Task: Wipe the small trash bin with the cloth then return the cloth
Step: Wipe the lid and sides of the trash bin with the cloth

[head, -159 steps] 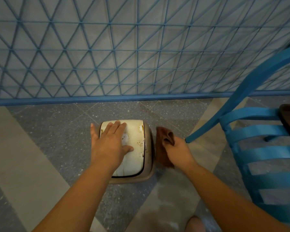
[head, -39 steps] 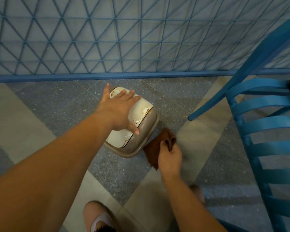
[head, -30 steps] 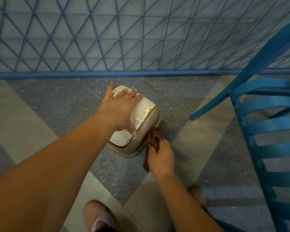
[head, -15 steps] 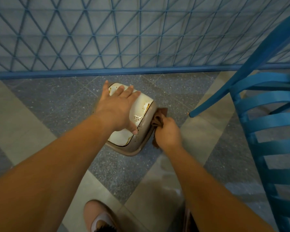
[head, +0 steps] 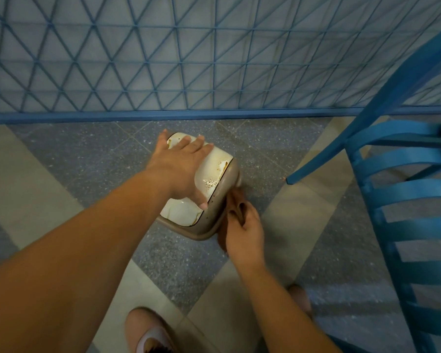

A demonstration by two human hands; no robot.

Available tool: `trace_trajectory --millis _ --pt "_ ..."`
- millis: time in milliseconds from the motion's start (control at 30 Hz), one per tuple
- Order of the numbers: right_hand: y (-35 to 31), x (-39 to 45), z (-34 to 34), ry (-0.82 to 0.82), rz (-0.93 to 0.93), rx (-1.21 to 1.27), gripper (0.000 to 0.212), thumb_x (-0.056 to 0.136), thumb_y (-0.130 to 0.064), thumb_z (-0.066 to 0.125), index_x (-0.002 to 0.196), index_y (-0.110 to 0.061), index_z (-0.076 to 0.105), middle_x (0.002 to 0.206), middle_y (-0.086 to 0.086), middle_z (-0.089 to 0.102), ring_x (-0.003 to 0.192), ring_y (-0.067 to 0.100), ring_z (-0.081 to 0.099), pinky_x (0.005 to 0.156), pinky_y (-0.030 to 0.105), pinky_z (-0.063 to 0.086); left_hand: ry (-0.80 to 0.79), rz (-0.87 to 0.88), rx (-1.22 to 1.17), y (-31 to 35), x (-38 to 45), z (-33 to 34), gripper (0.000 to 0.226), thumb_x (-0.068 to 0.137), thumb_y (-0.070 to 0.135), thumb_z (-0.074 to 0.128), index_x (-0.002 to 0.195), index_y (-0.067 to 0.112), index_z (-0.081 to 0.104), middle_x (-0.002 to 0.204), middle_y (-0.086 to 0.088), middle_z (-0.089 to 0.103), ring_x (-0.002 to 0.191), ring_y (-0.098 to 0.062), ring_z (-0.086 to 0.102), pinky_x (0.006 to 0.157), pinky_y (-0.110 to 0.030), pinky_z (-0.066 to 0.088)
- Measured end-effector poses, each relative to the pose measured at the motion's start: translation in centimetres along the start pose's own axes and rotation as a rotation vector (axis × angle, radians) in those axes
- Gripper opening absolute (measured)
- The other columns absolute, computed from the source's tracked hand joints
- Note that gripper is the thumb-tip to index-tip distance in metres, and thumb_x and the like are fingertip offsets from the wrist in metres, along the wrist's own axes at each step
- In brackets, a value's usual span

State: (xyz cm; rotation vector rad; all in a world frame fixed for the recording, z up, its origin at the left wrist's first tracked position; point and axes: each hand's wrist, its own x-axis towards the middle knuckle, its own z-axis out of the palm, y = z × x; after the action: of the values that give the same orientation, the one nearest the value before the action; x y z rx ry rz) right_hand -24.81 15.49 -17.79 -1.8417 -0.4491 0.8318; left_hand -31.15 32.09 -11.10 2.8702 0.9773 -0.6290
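The small trash bin (head: 220, 200) stands on the floor, beige-brown with a stained cream lid, turned at an angle. My left hand (head: 181, 171) lies flat on the lid with fingers spread and the thumb over its near edge. My right hand (head: 242, 231) grips a bunched brown cloth (head: 236, 202) and presses it against the bin's right side wall. Part of the cloth is hidden behind the hand and the bin.
A blue chair (head: 407, 189) stands close on the right, one leg tip (head: 289, 180) near the bin. A blue mesh fence (head: 214, 59) with a blue base rail runs along the back. My feet (head: 148, 332) are at the bottom on the tiled floor.
My right hand with the cloth has slid back toward me along the bin's right side. My left hand has stayed on the lid.
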Motion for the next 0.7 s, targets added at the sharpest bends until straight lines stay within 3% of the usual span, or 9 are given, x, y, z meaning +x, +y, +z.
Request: trace_trajectory --millis 33,133,233,300,400,567,700 --pt "-0.4 0.5 0.3 0.010 -0.042 0.038 0.044 0.092 -0.002 0.049 0.134 -0.015 0.052 0.130 -0.008 0.051 0.118 0.001 0.047 0.089 0.001 0.036 -0.015 0.009 0.004 -0.2 0.1 -0.2 0.132 0.051 0.077 0.069 0.151 0.031 -0.005 0.161 0.005 -0.003 0.148 -0.018 0.001 0.112 -0.054 -0.010" --pt "-0.4 0.1 1.3 0.005 -0.229 -0.100 0.057 0.091 -0.002 0.049 0.143 -0.023 0.039 0.150 -0.013 0.033 0.138 0.001 0.030 0.111 0.012 0.027 -0.034 0.019 0.023 -0.4 0.3 -0.4 0.130 0.056 0.069 0.074 0.151 0.031 -0.007 0.161 0.006 -0.005 0.148 -0.017 0.002 0.114 -0.051 -0.005" --pt "2.8 -2.0 1.3 -0.150 -0.534 -0.447 0.068 0.085 -0.007 0.041 0.148 -0.027 0.026 0.157 -0.016 0.012 0.147 0.010 0.009 0.117 0.021 0.015 -0.025 0.014 0.043 -0.3 0.5 -0.2 0.125 0.061 0.062 0.075 0.151 0.031 -0.007 0.161 0.007 -0.004 0.148 -0.017 0.003 0.115 -0.050 -0.001" --pt "4.8 -2.4 0.7 -0.236 -0.644 -0.581 0.071 0.080 -0.013 0.035 0.148 -0.028 0.023 0.158 -0.020 0.003 0.148 0.014 0.004 0.118 0.035 0.020 -0.022 0.013 0.050 -0.3 0.5 -0.2 0.124 0.062 0.061 0.075 0.151 0.031 -0.006 0.161 0.006 -0.004 0.148 -0.018 0.003 0.115 -0.050 0.000" --pt "4.3 -0.9 -0.1 -0.242 -0.666 -0.613 0.077 0.081 -0.003 0.044 0.149 -0.028 0.018 0.157 -0.025 -0.004 0.147 0.012 0.001 0.116 0.039 0.025 -0.014 0.010 0.068 -0.2 0.5 -0.1 0.125 0.061 0.062 0.075 0.151 0.030 -0.005 0.161 0.006 -0.003 0.148 -0.019 0.005 0.115 -0.050 0.001" --pt "1.2 0.7 1.0 -0.163 -0.523 -0.584 0.087 0.081 0.008 0.049 0.150 -0.030 0.012 0.155 -0.021 -0.007 0.147 0.011 -0.010 0.116 0.026 0.012 0.013 0.009 0.069 -0.3 0.5 0.3 0.124 0.060 0.065 0.074 0.151 0.031 -0.005 0.161 0.005 -0.001 0.148 -0.018 0.006 0.115 -0.051 0.001" --pt "5.5 -1.6 1.5 -0.214 -0.691 -0.683 0.090 0.076 0.007 0.050 0.150 -0.028 0.013 0.157 -0.022 -0.010 0.147 0.019 -0.008 0.114 0.038 0.013 0.008 0.008 0.072 -0.3 0.5 0.1 0.123 0.061 0.064 0.074 0.151 0.031 -0.004 0.161 0.005 -0.001 0.148 -0.018 0.006 0.115 -0.051 0.000"
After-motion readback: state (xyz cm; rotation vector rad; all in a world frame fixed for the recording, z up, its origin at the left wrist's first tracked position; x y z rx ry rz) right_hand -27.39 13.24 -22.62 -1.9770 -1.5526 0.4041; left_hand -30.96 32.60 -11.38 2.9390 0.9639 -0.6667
